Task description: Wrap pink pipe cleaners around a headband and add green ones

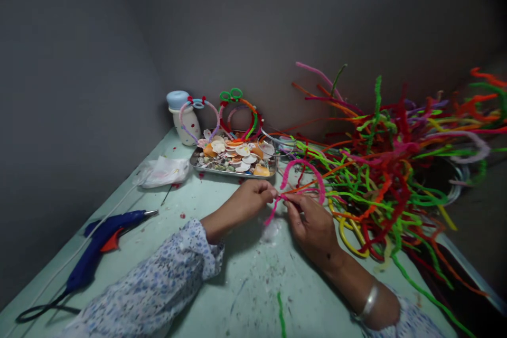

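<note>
A bright pink pipe cleaner [322, 185] arches up behind my fingers, and a short twisted pink end [270, 217] hangs below them. My right hand [312, 224] pinches the pink pipe cleaner between thumb and fingertips. Close beside it, my left hand [253, 195] is closed in a pinch at the same twisted spot; its fingertips partly hide what they grip. An orange pipe cleaner [303, 187] runs behind the pinch toward the heap on the right.
A tangled heap of coloured pipe cleaners [380, 169] fills the right side. Behind my hands, a metal tray [225, 173] holds shells and decorated hoops [200, 103]. A white bottle [186, 121], a plastic bag [166, 171] and a blue glue gun [95, 253] with its cord are left. One green strand [281, 314] lies in front.
</note>
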### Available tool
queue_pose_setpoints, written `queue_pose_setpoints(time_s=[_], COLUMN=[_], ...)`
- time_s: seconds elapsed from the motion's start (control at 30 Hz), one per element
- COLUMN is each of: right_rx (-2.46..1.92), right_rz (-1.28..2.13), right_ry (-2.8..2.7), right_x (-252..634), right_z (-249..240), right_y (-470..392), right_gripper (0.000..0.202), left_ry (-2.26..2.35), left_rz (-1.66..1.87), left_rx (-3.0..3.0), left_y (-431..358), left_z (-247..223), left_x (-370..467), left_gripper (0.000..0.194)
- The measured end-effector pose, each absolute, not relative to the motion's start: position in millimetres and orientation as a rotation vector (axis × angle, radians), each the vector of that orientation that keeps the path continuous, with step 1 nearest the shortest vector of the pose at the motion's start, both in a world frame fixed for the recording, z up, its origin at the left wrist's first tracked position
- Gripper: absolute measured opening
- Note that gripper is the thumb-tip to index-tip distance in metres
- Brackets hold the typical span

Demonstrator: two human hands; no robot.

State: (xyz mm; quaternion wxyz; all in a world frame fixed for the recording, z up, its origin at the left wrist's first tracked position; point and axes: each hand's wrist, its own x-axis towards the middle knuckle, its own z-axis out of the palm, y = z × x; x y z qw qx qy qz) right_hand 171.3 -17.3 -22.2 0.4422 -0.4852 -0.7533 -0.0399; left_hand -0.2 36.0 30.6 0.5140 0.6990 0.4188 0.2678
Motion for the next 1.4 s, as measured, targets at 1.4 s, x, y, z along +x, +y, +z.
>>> queue_pose_setpoints(time_s=[1.4], right_rx=[-1.18], right_rz=[-0.029], right_ry=[-1.887], right_x=[171.4], right_z=[-20.8], right_y=[-19.3], right_gripper=[0.01], left_ry=[0.915], left_rz=[0.811], left_rx=[2.02], left_y=[34.9], left_z=[34.3], left_x=[-5.0], left_gripper=[0.009])
